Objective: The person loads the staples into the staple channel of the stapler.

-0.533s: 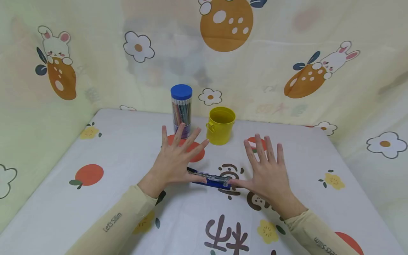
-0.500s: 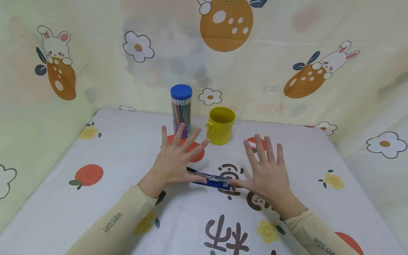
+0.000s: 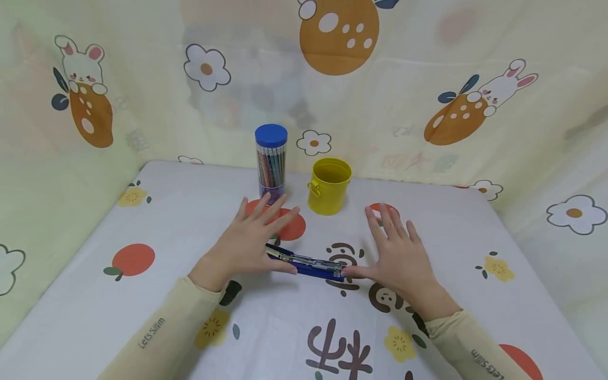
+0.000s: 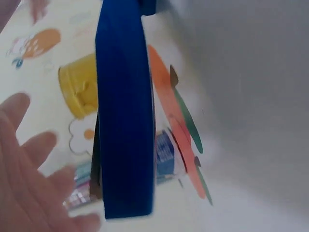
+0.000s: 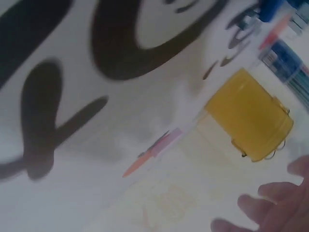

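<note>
A blue stapler (image 3: 311,266) with a metal top lies crosswise on the table between the two hands in the head view. Its dark left end runs up to the left hand (image 3: 247,240), whose fingers are spread and point away, thumb beside the stapler's near side. At the other end, the thumb tip of the right hand (image 3: 399,253) overlaps the stapler's tip, the other fingers straight and fanned. The stapler's blue body (image 4: 125,121) fills the middle of the left wrist view, beside the left hand's spread fingers (image 4: 41,147). Fingers of the right hand (image 5: 275,208) show at the right wrist view's corner.
Behind the hands stand a clear tub of pencils (image 3: 272,163) with a blue lid and a small yellow bucket (image 3: 329,187) with a handle. A printed cloth covers the table (image 3: 190,211), and a patterned curtain (image 3: 256,68) hangs at its back and sides.
The left hand has shifted left and slightly nearer, uncovering more of the stapler's left end. The right hand's fingers have tipped a little and drawn closer together. The stapler has barely moved.
</note>
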Tool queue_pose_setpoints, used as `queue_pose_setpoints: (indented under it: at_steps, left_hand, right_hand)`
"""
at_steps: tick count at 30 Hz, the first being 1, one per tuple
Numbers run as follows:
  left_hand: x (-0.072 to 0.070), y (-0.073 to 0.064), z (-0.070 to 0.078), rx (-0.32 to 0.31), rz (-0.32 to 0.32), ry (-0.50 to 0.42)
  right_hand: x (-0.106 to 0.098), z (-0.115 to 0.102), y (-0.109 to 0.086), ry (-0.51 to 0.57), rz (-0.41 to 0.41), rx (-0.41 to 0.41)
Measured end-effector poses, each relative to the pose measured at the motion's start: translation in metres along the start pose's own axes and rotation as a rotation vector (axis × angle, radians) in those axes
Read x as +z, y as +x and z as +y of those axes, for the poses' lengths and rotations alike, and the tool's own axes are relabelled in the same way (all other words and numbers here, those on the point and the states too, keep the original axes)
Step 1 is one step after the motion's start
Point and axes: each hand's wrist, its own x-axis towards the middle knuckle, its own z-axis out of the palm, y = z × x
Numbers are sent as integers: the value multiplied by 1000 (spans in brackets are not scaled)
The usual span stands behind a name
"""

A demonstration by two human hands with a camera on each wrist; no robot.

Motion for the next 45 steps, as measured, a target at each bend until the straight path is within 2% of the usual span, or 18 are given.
queue_pose_setpoints:
  at_steps: [4, 10, 15, 18, 21, 24, 28, 37, 45]
  left_hand:
    - [-4, -8, -13, -40, -61, -270]
    - [1, -23, -39, -98, -87, -631]
    - [11, -29, -55, -112, -91, -836]
    - [17, -30, -59, -109, -111, -939]
    - [24, -30, -63, -131, -134, -1033]
    - [31, -32, -68, -154, -144, -1090]
    - [36, -35, -71, -162, -144, -1130]
    - [43, -40, -77, -195, -126, -1144]
    - [46, -35, -77, -187, -125, -1128]
  right_hand:
    - [-3, 1, 3, 102, -124, 40]
    - [-6, 2, 5, 363, -311, 131]
    - [1, 6, 5, 560, -377, 188]
    - [8, 9, 6, 679, -413, 175]
    - [14, 12, 7, 781, -432, 163]
    - [19, 14, 6, 838, -430, 189]
    - [24, 18, 5, 860, -419, 207]
    - [30, 21, 5, 850, -405, 199]
    - [29, 22, 5, 828, -364, 137]
